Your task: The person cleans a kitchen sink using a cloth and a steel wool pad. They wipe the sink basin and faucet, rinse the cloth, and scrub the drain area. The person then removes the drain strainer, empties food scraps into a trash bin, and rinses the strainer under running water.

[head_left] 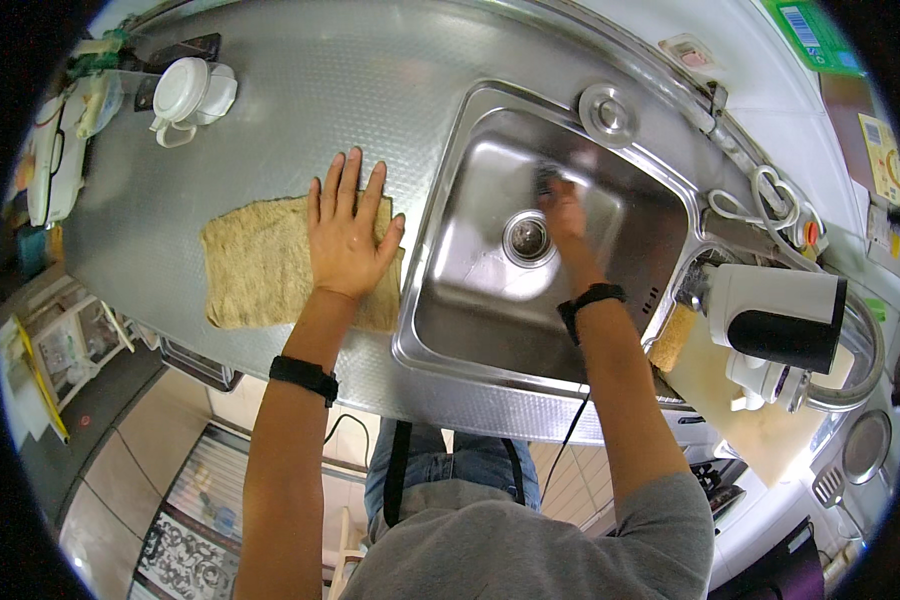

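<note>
My left hand [349, 244] lies flat with fingers spread, its palm on a folded tan cloth [259, 262] and its fingertips reaching past the cloth's far edge. The cloth rests on the textured stainless steel counter [330, 90], left of the sink. Inside the stainless steel sink [487, 315], my right hand [566, 214] is blurred and grips a small dark scrubber [546, 180], whose exact kind I cannot tell. This hand is low over the basin, just right of the drain [529, 238]. A round metal drain stopper [609, 115] sits on the sink's far rim.
At the far left of the counter stands a white lidded container [187, 94] with a handle. On the right, a white and black faucet unit [776, 311] juts over a cutting board [750, 405], near a yellow sponge [673, 337]. A white cord [765, 202] loops behind.
</note>
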The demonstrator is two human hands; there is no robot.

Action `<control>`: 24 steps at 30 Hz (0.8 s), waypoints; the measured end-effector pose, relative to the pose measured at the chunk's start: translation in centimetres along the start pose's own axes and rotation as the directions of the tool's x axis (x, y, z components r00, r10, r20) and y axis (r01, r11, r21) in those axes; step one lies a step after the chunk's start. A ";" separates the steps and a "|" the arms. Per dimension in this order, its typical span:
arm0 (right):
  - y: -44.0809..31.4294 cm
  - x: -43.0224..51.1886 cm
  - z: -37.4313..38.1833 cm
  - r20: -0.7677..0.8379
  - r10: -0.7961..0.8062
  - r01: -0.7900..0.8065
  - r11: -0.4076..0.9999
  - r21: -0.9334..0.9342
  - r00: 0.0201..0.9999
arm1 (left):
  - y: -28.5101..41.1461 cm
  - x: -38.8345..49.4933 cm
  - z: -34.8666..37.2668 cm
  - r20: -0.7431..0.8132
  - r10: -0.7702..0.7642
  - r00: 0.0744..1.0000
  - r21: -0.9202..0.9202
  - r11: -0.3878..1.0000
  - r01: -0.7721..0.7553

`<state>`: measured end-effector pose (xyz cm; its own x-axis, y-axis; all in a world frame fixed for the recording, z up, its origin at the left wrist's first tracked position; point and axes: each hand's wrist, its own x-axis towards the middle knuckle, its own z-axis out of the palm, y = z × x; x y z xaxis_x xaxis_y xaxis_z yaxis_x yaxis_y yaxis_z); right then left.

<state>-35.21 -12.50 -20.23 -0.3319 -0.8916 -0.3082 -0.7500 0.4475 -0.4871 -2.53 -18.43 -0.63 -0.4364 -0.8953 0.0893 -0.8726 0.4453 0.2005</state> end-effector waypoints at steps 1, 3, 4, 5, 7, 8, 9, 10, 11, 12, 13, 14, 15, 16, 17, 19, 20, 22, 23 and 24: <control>-1.6 -0.9 1.3 0.085 -0.138 0.138 0.990 0.006 0.987 | 0.0 0.1 0.0 -0.001 0.001 1.000 -0.001 1.000 -0.001; -3.5 -3.3 1.9 0.241 -0.368 0.405 0.905 -0.128 0.898 | 0.0 0.1 -0.1 0.004 -0.001 1.000 0.002 1.000 0.001; -3.6 -3.8 1.2 0.395 -0.347 0.417 0.903 -0.104 0.851 | 0.0 0.1 -0.1 0.009 -0.004 1.000 0.005 1.000 0.004; -3.4 -4.3 0.2 0.504 -0.377 0.459 0.887 -0.044 0.777 | 0.0 0.1 -0.2 0.020 -0.010 1.000 0.000 1.000 0.010; -2.5 -4.5 -1.9 0.300 -0.353 0.398 0.912 -0.102 0.886 | 0.1 0.1 -0.1 0.010 -0.006 1.000 -0.012 1.000 0.006; -1.8 -3.5 -3.1 0.178 -0.324 0.345 0.933 -0.105 0.929 | 0.0 0.0 -0.1 0.010 -0.013 1.000 -0.020 1.000 0.013; -1.5 -1.9 -3.8 0.113 -0.213 0.229 0.962 -0.149 0.970 | 0.0 -0.1 -0.2 0.008 -0.015 1.000 -0.017 1.000 0.015; -1.3 -0.7 -4.2 -0.071 -0.268 0.258 0.958 -0.126 0.961 | 0.0 -0.1 -0.1 0.011 -0.015 1.000 -0.018 1.000 0.016; -1.5 0.6 -4.2 -0.110 -0.188 0.159 0.960 -0.231 0.976 | 0.0 -0.1 -0.1 0.011 -0.015 1.000 -0.018 1.000 0.015; -2.0 1.6 -3.7 -0.070 -0.190 0.170 0.959 -0.228 0.979 | 0.0 -0.1 -0.1 0.011 -0.012 1.000 -0.020 1.000 0.012; -2.8 2.2 -3.0 -0.020 -0.171 0.162 0.960 -0.230 0.985 | 0.0 0.0 -0.1 0.009 -0.010 1.000 -0.019 1.000 0.010; -3.8 2.3 -2.0 0.046 -0.291 0.290 0.903 -0.315 0.956 | 0.0 0.0 -0.1 0.009 -0.008 1.000 -0.017 1.000 0.008; -4.7 1.9 -1.1 0.122 -0.397 0.412 0.824 -0.390 0.910 | 0.0 0.0 -0.1 0.004 -0.011 1.000 -0.012 1.000 0.011; -5.4 0.7 -0.3 0.204 -0.440 0.484 0.762 -0.431 0.875 | 0.0 0.1 -0.1 -0.004 -0.013 1.000 -0.010 1.000 0.013; -5.9 -0.8 0.1 0.302 -0.333 0.437 0.800 -0.410 0.893 | 0.0 0.1 -0.1 -0.009 -0.013 1.000 -0.014 1.000 0.013; -5.1 -4.1 -1.1 0.440 -0.343 0.489 0.828 -0.276 0.830 | 0.0 0.2 -0.2 -0.018 -0.010 1.000 -0.010 1.000 0.010; -4.7 -5.1 -1.9 0.537 -0.261 0.473 0.826 -0.305 0.802 | 0.0 0.1 -0.2 -0.010 -0.013 1.000 -0.016 1.000 0.013; -3.7 -6.6 -3.5 0.546 -0.227 0.445 0.840 -0.309 0.807 | 0.1 0.0 -0.3 -0.009 -0.013 1.000 -0.014 1.000 0.013; -3.4 -7.1 -3.9 0.471 -0.252 0.420 0.859 -0.294 0.845 | 0.1 0.0 -0.4 -0.008 -0.018 1.000 -0.012 1.000 0.018; -3.4 -7.7 -4.0 0.368 -0.276 0.391 0.874 -0.290 0.888 | 0.1 0.0 -0.4 -0.002 -0.024 1.000 -0.019 1.000 0.024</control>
<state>-32.40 -7.45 -12.97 0.1226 -0.8894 -0.4403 -0.9507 0.0221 -0.3095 -2.49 -18.38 -0.19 -0.4149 -0.9058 0.0861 -0.8785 0.4234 0.2214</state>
